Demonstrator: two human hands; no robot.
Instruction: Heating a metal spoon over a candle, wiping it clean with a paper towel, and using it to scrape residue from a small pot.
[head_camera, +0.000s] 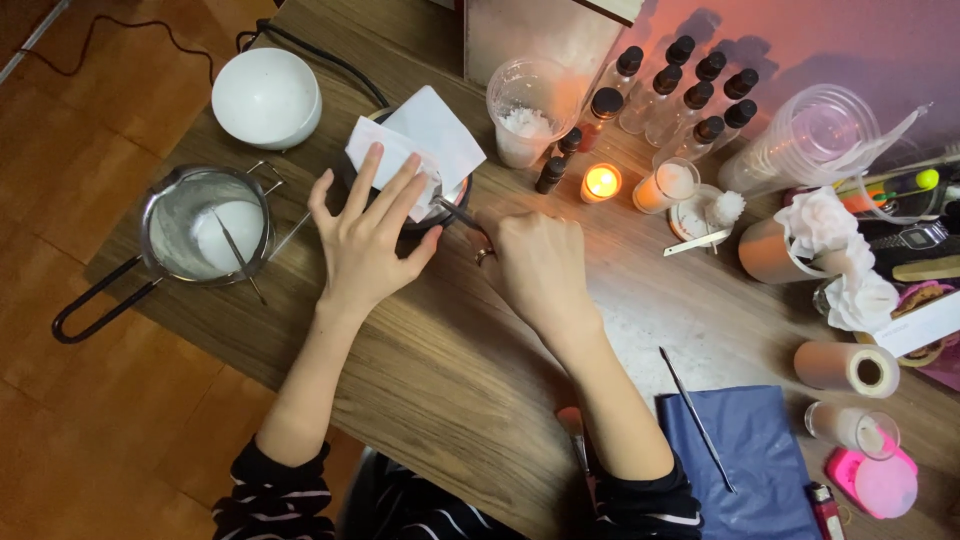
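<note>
My left hand (366, 235) rests with fingers spread on a folded white paper (420, 140) that lies over a dark round container (425, 215) on the wooden table (450, 370). My right hand (535, 262) is closed around a thin metal tool (462, 214) whose tip reaches under the paper into the container. A ring shows on one finger of that hand.
A metal pot (200, 225) with white contents and a stirrer stands at the left, a white bowl (266, 97) behind it. A plastic cup (527, 110), small dark-capped bottles (690, 95), a lit candle (601, 183), stacked cups (810, 140), a blue sheet (745, 460) and tape rolls (848, 368) lie right.
</note>
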